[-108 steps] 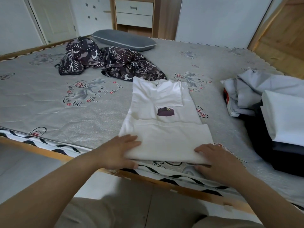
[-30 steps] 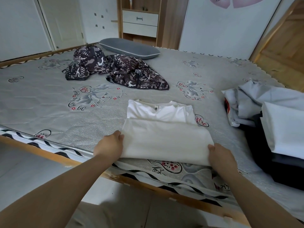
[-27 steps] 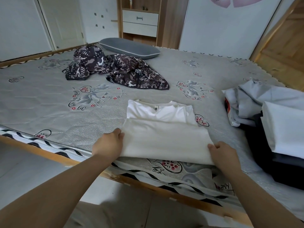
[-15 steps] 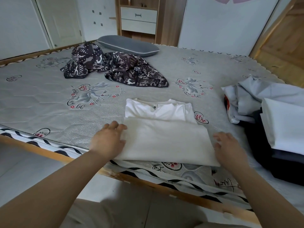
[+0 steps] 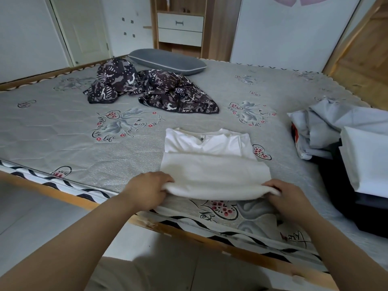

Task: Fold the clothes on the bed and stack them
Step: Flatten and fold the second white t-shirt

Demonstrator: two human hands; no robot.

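A white shirt (image 5: 212, 164) lies folded near the front edge of the bed (image 5: 63, 133), its collar and button facing away from me. My left hand (image 5: 147, 191) grips the near left corner of the folded shirt, fingers curled under the fabric. My right hand (image 5: 290, 198) grips the near right corner the same way. The near edge is lifted slightly off the mattress. Two crumpled dark patterned garments (image 5: 159, 89) lie unfolded farther back on the bed.
A stack of folded white, grey and dark clothes (image 5: 357, 148) sits at the right edge of the bed. A grey pillow (image 5: 168, 61) lies at the far side. Beyond it stands a wooden cabinet with drawers (image 5: 180, 28). The wooden bed frame (image 5: 189, 234) runs along the near edge.
The shirt's lower half was folded up over the printed front. My hands then pressed flat on the fold, and now both grip its near corners and lift the edge.
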